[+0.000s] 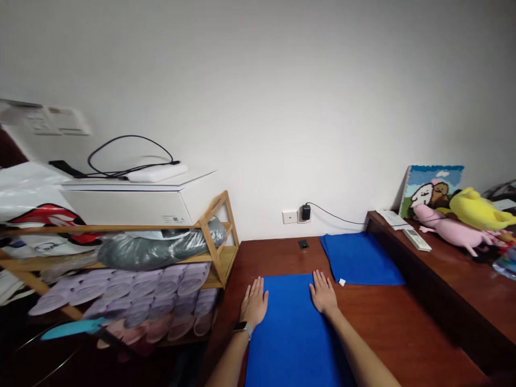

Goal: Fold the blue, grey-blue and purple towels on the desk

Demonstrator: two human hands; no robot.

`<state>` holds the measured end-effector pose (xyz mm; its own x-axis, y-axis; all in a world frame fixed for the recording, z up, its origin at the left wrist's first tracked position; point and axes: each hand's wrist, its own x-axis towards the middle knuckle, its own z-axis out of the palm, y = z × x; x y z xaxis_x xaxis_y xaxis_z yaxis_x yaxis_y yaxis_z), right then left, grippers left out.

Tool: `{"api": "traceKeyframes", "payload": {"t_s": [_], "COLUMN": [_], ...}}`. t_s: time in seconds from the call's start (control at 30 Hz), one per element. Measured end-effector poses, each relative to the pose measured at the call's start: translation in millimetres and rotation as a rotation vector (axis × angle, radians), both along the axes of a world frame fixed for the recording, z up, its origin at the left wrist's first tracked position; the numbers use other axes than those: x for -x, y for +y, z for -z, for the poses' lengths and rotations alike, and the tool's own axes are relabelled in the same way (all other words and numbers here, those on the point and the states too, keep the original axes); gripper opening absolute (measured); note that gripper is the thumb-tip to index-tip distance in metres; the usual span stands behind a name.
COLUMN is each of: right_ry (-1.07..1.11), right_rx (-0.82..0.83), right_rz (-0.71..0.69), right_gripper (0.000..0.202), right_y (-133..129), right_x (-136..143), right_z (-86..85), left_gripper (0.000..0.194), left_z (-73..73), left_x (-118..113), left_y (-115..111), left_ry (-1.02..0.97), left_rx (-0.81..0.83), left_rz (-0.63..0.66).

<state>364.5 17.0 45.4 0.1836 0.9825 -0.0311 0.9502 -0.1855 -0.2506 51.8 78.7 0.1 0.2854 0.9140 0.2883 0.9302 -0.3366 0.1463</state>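
Note:
A bright blue cloth [290, 333] lies flat on the brown wooden desk, running toward me out of the bottom of the view. My left hand [255, 302] rests flat on its far left edge, fingers stretched out, a watch on the wrist. On the far right edge lies my right hand [323, 293], palm down with its fingers extended. Neither hand grips anything. Another blue cloth [363, 259], folded, sits farther back to the right, with a small white tag [342, 282] at its near left corner.
Left of the desk [403, 317] stands a wooden rack [220, 263] with several purple slippers [137, 285] and a white box [129, 207] on top. A raised ledge on the right carries a remote [417, 239] and plush toys [455, 231]. A black charger [306, 212] is plugged into the wall.

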Motion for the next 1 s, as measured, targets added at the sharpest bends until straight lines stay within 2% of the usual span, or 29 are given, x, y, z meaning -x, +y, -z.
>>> {"api": "traceKeyframes", "payload": {"t_s": [0.1, 0.13, 0.2, 0.27, 0.37, 0.43, 0.5, 0.63, 0.77, 0.9, 1.0], "right_ry": [-0.011, -0.015, -0.006, 0.023, 0.065, 0.072, 0.068, 0.071, 0.080, 0.070, 0.076], "right_rx": [-0.033, -0.073, -0.174, -0.252, -0.224, -0.161, -0.105, -0.063, -0.064, -0.048, -0.055], "right_rz": [0.034, 0.042, 0.045, 0.044, 0.062, 0.052, 0.032, 0.009, -0.015, -0.026, -0.100], "right_gripper": [0.068, 0.068, 0.067, 0.065, 0.064, 0.065, 0.067, 0.068, 0.068, 0.068, 0.067], "right_y": [-19, -31, -65, -104, -157, -181, -192, -195, -195, -197, -198], "right_x": [11, 18, 36, 57, 78, 78, 66, 34, 24, 24, 11], "right_z": [-13.5, -12.6, 0.3, 23.2, 48.6, 47.9, 37.5, 20.6, 21.4, 25.3, 24.5], "left_gripper": [0.062, 0.062, 0.062, 0.061, 0.060, 0.061, 0.064, 0.066, 0.063, 0.062, 0.061], "left_z": [-11.6, -14.0, -13.7, -6.5, 7.9, 12.5, 12.4, 9.9, 15.3, 19.6, 17.0], "left_x": [-4, -5, -10, -18, -31, -34, -26, 13, 48, 58, 59], "left_y": [-6, -12, -33, -67, -130, -164, -182, -180, -175, -182, -186], "left_ry": [0.012, 0.005, -0.026, -0.053, -0.045, -0.021, -0.003, 0.010, 0.013, -0.008, -0.053], "left_rx": [-0.016, -0.036, -0.097, -0.144, -0.103, -0.038, 0.002, 0.009, 0.009, 0.015, 0.000], "left_rz": [-0.035, -0.044, -0.032, 0.041, 0.184, 0.207, 0.152, 0.012, -0.029, -0.029, -0.025]}}
